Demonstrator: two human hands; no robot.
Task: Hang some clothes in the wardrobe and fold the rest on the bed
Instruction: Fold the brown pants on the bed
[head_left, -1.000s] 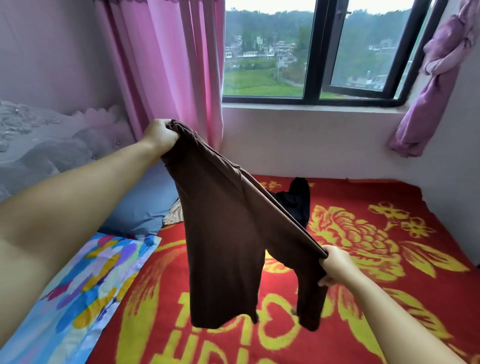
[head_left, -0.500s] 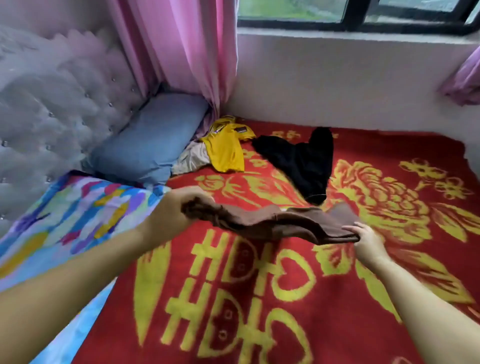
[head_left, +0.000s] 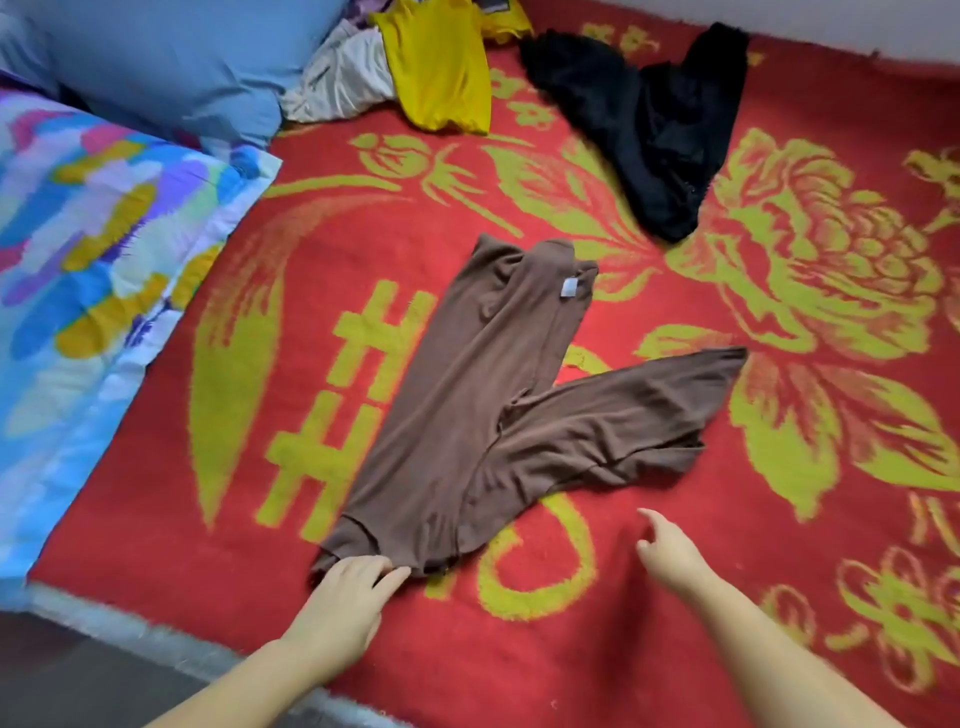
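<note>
Bed covered by red blanket (head_left: 649, 649) with yellow floral print. Brown garment (head_left: 483, 395) lies flat mid-blanket, folded lengthwise, sleeves splayed right. Left hand (head_left: 345, 597) touches its near hem; fingertips hidden under cloth, grip unclear. Right hand (head_left: 670, 553) hovers apart, fingers loose, empty. Yellow garment (head_left: 441, 78) cut off at top edge; black garment (head_left: 649, 130) crumpled, shape indistinct.

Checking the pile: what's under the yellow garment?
A whitish garment pokes out from under the left edge of the yellow garment, on the red blanket. Anything deeper is covered.
</note>
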